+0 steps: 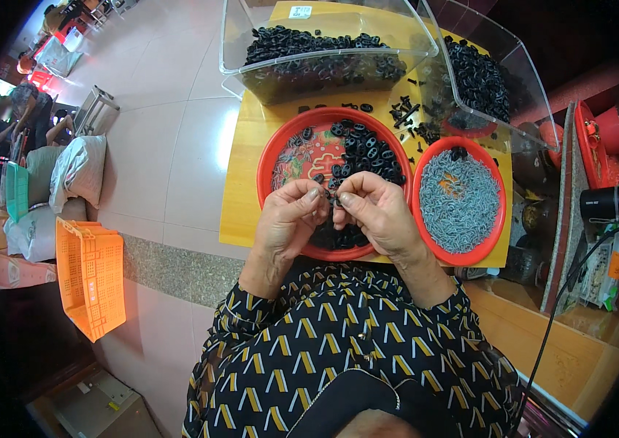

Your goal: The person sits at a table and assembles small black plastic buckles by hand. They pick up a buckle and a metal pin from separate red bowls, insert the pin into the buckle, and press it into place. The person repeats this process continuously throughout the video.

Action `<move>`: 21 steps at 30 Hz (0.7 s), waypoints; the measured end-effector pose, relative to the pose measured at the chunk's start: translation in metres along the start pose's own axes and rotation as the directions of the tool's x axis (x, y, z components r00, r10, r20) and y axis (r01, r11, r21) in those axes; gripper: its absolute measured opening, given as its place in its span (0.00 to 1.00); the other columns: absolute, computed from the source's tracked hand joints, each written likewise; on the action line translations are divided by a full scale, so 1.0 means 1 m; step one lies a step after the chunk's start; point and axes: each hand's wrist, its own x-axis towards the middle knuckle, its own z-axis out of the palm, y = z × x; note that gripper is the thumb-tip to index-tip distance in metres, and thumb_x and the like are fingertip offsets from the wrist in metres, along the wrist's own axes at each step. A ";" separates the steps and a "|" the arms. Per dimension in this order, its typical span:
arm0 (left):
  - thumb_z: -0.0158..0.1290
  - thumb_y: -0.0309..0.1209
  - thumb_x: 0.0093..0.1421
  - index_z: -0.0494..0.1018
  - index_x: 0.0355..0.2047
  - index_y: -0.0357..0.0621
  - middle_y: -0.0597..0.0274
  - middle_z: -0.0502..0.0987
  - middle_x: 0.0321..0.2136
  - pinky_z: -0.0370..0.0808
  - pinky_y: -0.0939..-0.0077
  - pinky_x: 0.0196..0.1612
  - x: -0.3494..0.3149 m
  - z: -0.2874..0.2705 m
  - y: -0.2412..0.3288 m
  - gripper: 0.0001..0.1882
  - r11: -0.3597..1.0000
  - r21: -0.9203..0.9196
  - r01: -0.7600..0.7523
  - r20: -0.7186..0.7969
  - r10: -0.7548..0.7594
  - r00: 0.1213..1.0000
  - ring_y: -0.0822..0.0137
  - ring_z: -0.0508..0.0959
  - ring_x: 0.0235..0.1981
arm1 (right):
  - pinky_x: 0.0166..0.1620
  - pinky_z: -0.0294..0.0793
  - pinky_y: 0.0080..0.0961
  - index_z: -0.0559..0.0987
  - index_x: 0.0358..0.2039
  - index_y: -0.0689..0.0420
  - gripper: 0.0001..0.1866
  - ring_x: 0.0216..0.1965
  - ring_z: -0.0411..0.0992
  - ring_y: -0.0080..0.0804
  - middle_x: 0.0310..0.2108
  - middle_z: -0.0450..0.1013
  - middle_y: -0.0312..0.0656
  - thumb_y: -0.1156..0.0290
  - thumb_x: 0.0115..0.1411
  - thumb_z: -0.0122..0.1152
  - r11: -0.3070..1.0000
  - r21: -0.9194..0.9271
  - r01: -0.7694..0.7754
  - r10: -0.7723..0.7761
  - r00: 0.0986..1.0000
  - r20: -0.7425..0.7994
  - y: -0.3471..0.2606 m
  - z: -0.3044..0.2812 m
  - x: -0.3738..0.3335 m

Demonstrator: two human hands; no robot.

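Both hands meet over a large red tray (264,169). My left hand (291,212) is closed in a pinch on a small black plastic part, with another dark oval piece (318,178) by its fingertips. My right hand (375,215) pinches at the same spot, its fingertips touching the left hand's; what exactly it grips is hidden. Black oval plastic pieces with holes (371,153) fill the tray's right side and lie below the hands. Small grey screws (291,157) are scattered on its left side.
A smaller red tray (417,197) of grey screws (463,212) stands at the right. Behind are two clear plastic bins (331,62) (536,80) of black parts. Loose black pieces (404,113) lie on the yellow table (240,219). An orange crate (90,277) and sacks (79,171) stand left; people work beyond.
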 end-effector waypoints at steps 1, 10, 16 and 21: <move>0.50 0.26 0.54 0.70 0.30 0.39 0.64 0.72 0.22 0.69 0.80 0.28 0.000 0.001 0.000 0.04 1.000 0.000 0.000 -0.007 0.000 1.000 0.72 0.72 0.23 | 0.29 0.72 0.16 0.69 0.34 0.64 0.06 0.25 0.70 0.21 0.25 0.69 0.37 0.75 0.56 0.50 1.000 0.017 -0.010 0.010 1.000 -0.014 0.000 0.002 0.000; 0.49 0.26 0.55 0.69 0.30 0.39 0.63 0.71 0.22 0.70 0.76 0.30 -0.002 0.004 -0.005 0.04 0.996 -0.089 -0.003 0.059 0.008 0.998 0.71 0.72 0.24 | 0.28 0.71 0.14 0.69 0.30 0.63 0.03 0.24 0.69 0.18 0.25 0.68 0.36 0.77 0.56 0.49 0.992 -0.122 0.018 -0.026 0.998 -0.058 0.004 0.006 -0.003; 0.49 0.27 0.55 0.69 0.30 0.39 0.61 0.73 0.23 0.71 0.74 0.29 -0.004 0.006 -0.005 0.05 0.995 -0.094 0.036 0.050 -0.032 0.998 0.70 0.73 0.23 | 0.27 0.71 0.13 0.69 0.30 0.64 0.02 0.24 0.69 0.17 0.25 0.68 0.36 0.79 0.56 0.48 0.979 -0.204 0.017 -0.034 0.996 -0.077 0.002 0.012 -0.007; 0.49 0.27 0.55 0.69 0.30 0.39 0.60 0.73 0.24 0.71 0.74 0.29 -0.006 0.009 -0.007 0.05 0.996 -0.082 0.026 0.030 -0.023 0.999 0.70 0.73 0.23 | 0.27 0.71 0.12 0.69 0.31 0.65 0.03 0.24 0.69 0.17 0.24 0.69 0.36 0.80 0.54 0.49 0.970 -0.242 0.021 -0.050 0.992 -0.112 0.002 0.014 -0.008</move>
